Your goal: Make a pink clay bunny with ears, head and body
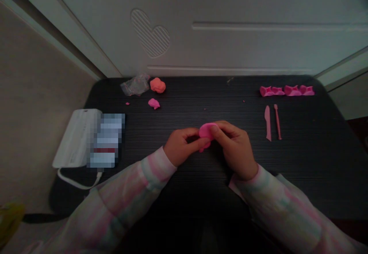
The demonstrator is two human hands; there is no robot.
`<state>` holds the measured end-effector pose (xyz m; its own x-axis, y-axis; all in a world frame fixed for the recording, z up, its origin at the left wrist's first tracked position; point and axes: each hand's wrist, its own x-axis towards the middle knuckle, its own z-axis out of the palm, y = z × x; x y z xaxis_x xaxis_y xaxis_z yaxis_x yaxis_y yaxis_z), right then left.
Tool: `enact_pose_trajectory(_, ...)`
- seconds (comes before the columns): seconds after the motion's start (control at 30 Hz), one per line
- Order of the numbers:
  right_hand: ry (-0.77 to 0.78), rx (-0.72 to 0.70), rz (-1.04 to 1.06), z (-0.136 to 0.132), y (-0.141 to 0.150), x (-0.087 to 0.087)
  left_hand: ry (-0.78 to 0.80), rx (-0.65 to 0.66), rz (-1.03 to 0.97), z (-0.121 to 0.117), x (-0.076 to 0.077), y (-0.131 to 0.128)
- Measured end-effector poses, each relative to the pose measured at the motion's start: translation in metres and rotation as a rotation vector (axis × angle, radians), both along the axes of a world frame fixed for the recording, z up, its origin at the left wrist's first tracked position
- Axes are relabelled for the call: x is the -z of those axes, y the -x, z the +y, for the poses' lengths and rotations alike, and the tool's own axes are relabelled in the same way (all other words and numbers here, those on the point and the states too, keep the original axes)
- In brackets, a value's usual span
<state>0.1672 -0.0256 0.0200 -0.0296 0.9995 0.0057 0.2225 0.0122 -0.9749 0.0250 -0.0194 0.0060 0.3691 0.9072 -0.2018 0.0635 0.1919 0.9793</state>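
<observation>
A flattened piece of bright pink modelling clay [205, 131] is pinched between both hands above the middle of the dark table. My left hand [184, 144] grips its lower left part with thumb and fingers. On the right edge, the thumb of my right hand [237, 148] presses the clay's face, with the fingers behind it. A smaller pink bit sticks out below, by my left thumb. Beyond my left hand lie a small pink clay lump [154, 103] and a larger orange clay lump [158, 85].
A crumpled clear plastic bag [136, 85] lies at the back left. A white power bank [76, 139] and a phone [106, 141] joined by a white cable [77, 185] sit left. Right are pink moulds [287, 90], a pink plastic knife [268, 123] and a thin pink tool [277, 122].
</observation>
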Motion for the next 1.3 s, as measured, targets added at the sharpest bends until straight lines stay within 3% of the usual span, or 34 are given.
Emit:
enact_pose_trajectory(0.2,-0.064,-0.04,-0.055,-0.002,-0.001,0.001,0.043,-0.087,-0.087,0.001,-0.002,-0.002)
enact_pose_trajectory(0.4,-0.062,-0.056,0.021,-0.003,0.0,0.003,0.125,-0.146,-0.154,0.004,-0.004,0.0)
enact_pose_trajectory(0.6,-0.078,0.0,-0.056,-0.002,0.0,0.002,0.091,-0.134,-0.115,0.003,-0.003,0.0)
enact_pose_trajectory(0.77,-0.09,-0.027,-0.08,-0.002,0.0,0.004,0.132,-0.18,-0.216,0.003,-0.002,-0.002)
enact_pose_trajectory(1.1,0.073,-0.01,0.032,-0.004,0.003,0.006,0.155,-0.241,-0.27,0.005,0.007,0.002)
enact_pose_trajectory(1.3,0.071,-0.018,-0.089,-0.004,0.004,0.007,0.134,-0.264,-0.277,0.006,0.009,0.0)
